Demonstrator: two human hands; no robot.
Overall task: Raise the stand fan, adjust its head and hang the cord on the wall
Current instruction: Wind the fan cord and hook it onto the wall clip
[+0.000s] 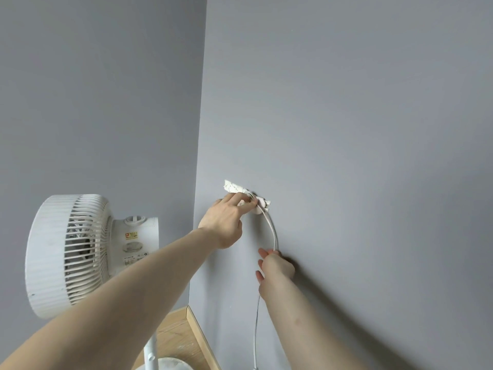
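We seem to be in a room of a home. Plain grey walls (346, 102) meet in a corner just left of our left hand (224, 222), and below it a pale wood floor (173, 332) runs along a wooden skirting board (198, 335). A white household stand fan (66, 252) stands further left of that hand.

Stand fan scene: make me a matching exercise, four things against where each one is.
Things:
1. left hand
2. right hand
3. fan head
4. cord

Places:
A. beside the corner, left of both arms
B. lower on the wall, gripping the cord
C. up at the wall hook
D. running from the hook down the wall

Pairs: 1-C, 2-B, 3-A, 4-D
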